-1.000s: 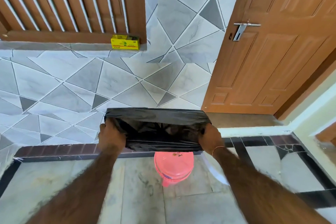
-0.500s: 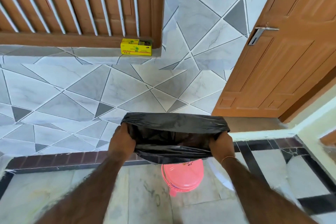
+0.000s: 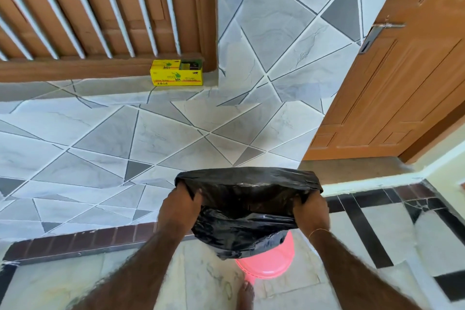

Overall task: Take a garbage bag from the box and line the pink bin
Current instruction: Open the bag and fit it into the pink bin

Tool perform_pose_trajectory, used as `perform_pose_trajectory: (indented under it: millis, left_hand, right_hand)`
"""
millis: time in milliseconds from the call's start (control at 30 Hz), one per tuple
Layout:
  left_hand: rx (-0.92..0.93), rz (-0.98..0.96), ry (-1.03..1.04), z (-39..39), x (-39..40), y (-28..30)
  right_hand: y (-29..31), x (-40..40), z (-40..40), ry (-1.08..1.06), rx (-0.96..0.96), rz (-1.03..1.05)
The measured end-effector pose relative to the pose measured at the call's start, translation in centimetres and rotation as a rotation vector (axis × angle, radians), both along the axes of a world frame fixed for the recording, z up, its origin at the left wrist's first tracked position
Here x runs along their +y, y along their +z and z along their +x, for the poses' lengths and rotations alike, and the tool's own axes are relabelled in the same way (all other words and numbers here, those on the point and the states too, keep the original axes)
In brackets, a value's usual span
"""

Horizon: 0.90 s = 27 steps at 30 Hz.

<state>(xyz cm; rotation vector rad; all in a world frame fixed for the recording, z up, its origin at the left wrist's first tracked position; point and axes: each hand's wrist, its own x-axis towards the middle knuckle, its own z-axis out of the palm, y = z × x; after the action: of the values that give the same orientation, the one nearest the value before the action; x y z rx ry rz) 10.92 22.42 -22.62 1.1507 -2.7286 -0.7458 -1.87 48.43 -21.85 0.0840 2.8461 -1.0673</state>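
Black bag (image 3: 247, 211) held open at its mouth, hanging over the pink bin (image 3: 270, 263), lower end sagging down onto or into the bin's top; which of the two cannot be told, since the bag hides the rim there. Left hand (image 3: 180, 209) gripping the left edge of the mouth, fingers curled into the plastic; right hand (image 3: 310, 211) pinching the right edge likewise, hands well apart, mouth stretched wide between them. Compared with a second ago: mouth pulled further open and tipped toward the viewer, body of the bag lower and bunched over the bin. Judged from that, lowering into the bin underway, rim not yet cuffed. Farther off, yellow box (image 3: 176, 75) on the ledge against the far wall, under the wooden grille (image 3: 95, 7). Door (image 3: 402, 78) at right.
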Motion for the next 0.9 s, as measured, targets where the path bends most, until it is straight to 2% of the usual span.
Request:
perform_pose_trajectory:
  millis: [200,400,633,900]
  left_hand:
    - [-0.080,-0.140,-0.057,-3.0,-1.6,-0.4]
    - [-0.019,-0.028,-0.117,-4.5,-2.5,-0.9]
    - [-0.015,-0.072,-0.294,-4.0,-4.0,-0.7]
    - [-0.020,-0.058,-0.359,-3.2,-3.7,-0.3]
  right_hand:
    - [-0.8,-0.4,-2.7,0.014,-0.022,0.055]
    - [-0.3,-1.0,-3.8,-0.035,-0.025,0.107]
    - [0.5,-1.0,-0.3,-0.155,0.017,0.120]
    - [0.6,-0.2,3.2,-0.214,0.015,0.110]
